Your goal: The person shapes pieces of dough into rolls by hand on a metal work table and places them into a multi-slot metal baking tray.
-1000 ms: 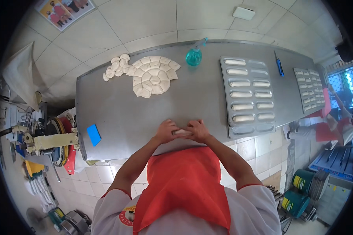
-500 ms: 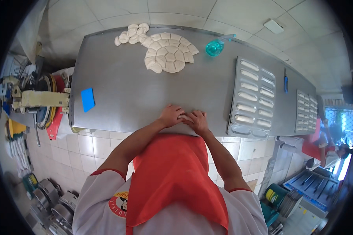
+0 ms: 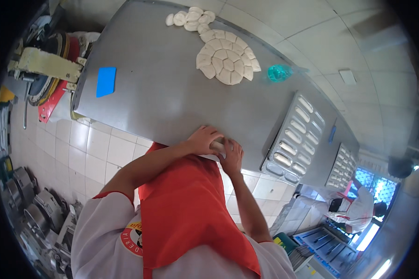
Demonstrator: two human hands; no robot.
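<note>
At the near edge of the grey metal table, a small pale roll of dough (image 3: 217,144) lies between my hands. The fingers of my left hand (image 3: 204,140) curl over its left side. My right hand (image 3: 232,156) grips its other end, fingers bent around it. Farther back, a flat round slab of dough (image 3: 228,58) is cut into many pieces, with several loose dough pieces (image 3: 191,18) beside it. To the right, a metal tray (image 3: 268,160) with long moulds bears dough rolls in most hollows; the nearest moulds hold none.
A blue plastic scraper (image 3: 106,82) lies on the table's left part. A green spray bottle (image 3: 279,73) stands near the back edge. Beyond the first tray are a blue knife-like tool (image 3: 332,134) and a second filled tray (image 3: 342,166). Machinery (image 3: 46,65) borders the table's left end; a co-worker (image 3: 356,209) is at far right.
My view has tilted, so the table now slants down to the right. My hands stay together at the near edge, and more of the dough shows between them.
</note>
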